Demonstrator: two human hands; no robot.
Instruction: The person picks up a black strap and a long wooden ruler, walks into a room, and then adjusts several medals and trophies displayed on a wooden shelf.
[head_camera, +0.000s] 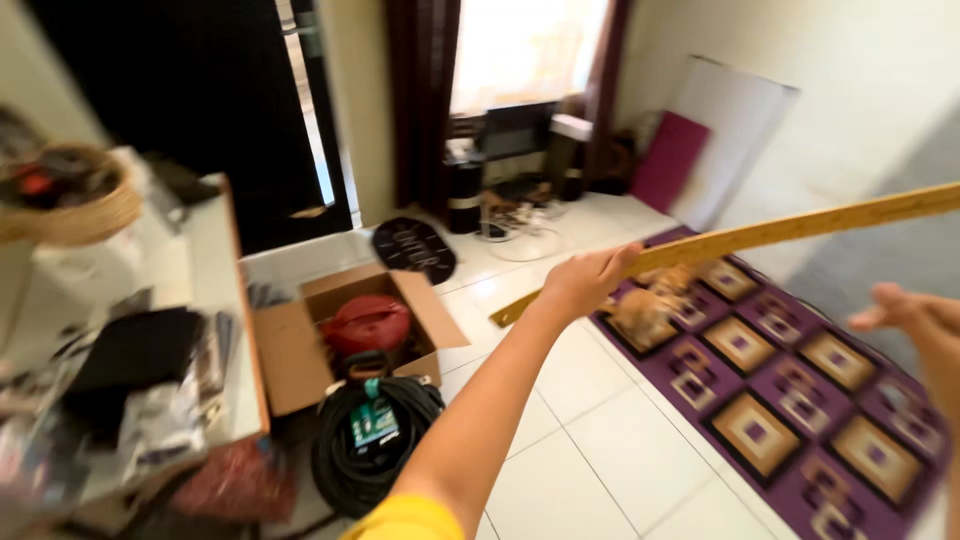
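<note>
Floor (600, 440): white glossy tiles, lying under a purple rug (790, 390) patterned with tan squares along the right side. Beige walls; dark curtains (425, 100) framing a bright window at the far end. White and magenta boards (700, 150) leaning against the right wall.

Bench (215, 300): standing at the left with a pale top and wooden edge, carrying dark cloths and papers, all blurred. Woven basket (70, 205) sitting at its far left end.

Cardboard box (300, 350): lying open on the floor beside the bench, holding a red rounded item (368, 322). Coil of black cable (375, 440) lying just in front of the box.

Left hand (590, 280): reaching forward on a straight bare arm with a yellow sleeve at the shoulder, its grip closing around a long flat wooden strip (760, 232).

Wooden strip: pale yellow, thin and straight, slanting upward from near the floor to the right edge, passing above the rug.

Right hand (915, 320): hovering at the right edge below the strip, not touching it, blurred; grip looking partly spread, state not clearly showing.
</note>
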